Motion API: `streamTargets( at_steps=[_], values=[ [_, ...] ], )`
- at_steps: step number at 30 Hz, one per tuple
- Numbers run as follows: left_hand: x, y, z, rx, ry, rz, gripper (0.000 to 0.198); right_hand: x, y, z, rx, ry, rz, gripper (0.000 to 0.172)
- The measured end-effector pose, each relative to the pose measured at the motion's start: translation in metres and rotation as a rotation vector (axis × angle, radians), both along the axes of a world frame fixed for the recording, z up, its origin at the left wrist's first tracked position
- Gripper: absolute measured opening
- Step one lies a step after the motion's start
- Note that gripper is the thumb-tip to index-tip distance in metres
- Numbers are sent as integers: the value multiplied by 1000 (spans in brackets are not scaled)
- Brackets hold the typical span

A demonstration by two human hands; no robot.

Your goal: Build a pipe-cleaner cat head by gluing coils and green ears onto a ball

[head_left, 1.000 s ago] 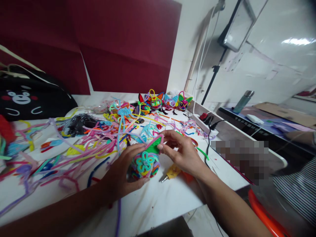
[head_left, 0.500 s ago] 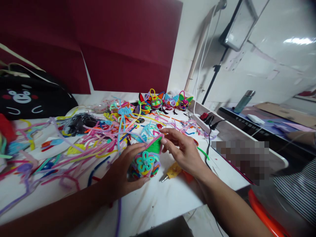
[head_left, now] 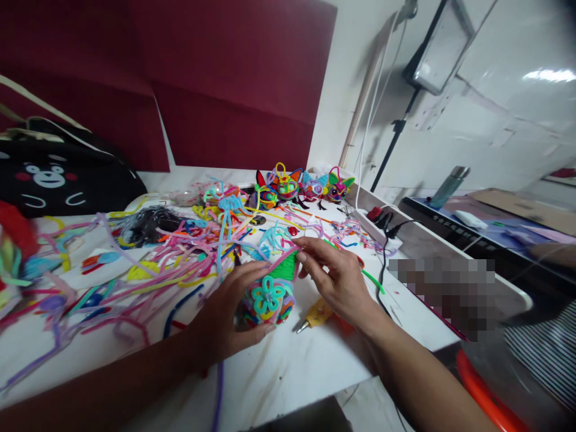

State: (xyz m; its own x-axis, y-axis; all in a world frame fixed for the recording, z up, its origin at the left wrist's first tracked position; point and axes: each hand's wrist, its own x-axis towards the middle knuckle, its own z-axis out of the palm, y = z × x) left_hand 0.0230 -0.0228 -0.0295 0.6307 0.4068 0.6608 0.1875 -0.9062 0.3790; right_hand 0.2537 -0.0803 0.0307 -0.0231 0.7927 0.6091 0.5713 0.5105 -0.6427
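A colourful pipe-cleaner ornament (head_left: pixel 267 297) with a teal flower on its front is held just above the white table. My left hand (head_left: pixel 229 312) wraps its left side, thumb below and fingers above. From its top rises a green ear (head_left: pixel 286 267) edged in pink. My right hand (head_left: pixel 335 276) pinches the pink edging at the tip of this ear between thumb and index finger. A yellow glue gun (head_left: pixel 317 315) lies under my right hand, its metal nozzle pointing left.
Loose pipe cleaners (head_left: pixel 148 282) cover the table's left side. Several finished animal-face ornaments (head_left: pixel 288 185) stand at the back. A black bag (head_left: pixel 58 174) is at the left, a power strip (head_left: pixel 382 231) with cables at the right. A person in striped clothing (head_left: pixel 546 354) is at far right.
The whole view has shifted slightly, with things appearing a little further right. Both hands keep their hold on the ornament and its ear edging.
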Motion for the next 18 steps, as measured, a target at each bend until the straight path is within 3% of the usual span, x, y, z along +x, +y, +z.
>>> streamTargets(
  at_steps=[18],
  values=[
    [-1, 1, -2, -12, 15, -12, 74, -1, 1, -2, 67, -77, -17, 22]
  ],
)
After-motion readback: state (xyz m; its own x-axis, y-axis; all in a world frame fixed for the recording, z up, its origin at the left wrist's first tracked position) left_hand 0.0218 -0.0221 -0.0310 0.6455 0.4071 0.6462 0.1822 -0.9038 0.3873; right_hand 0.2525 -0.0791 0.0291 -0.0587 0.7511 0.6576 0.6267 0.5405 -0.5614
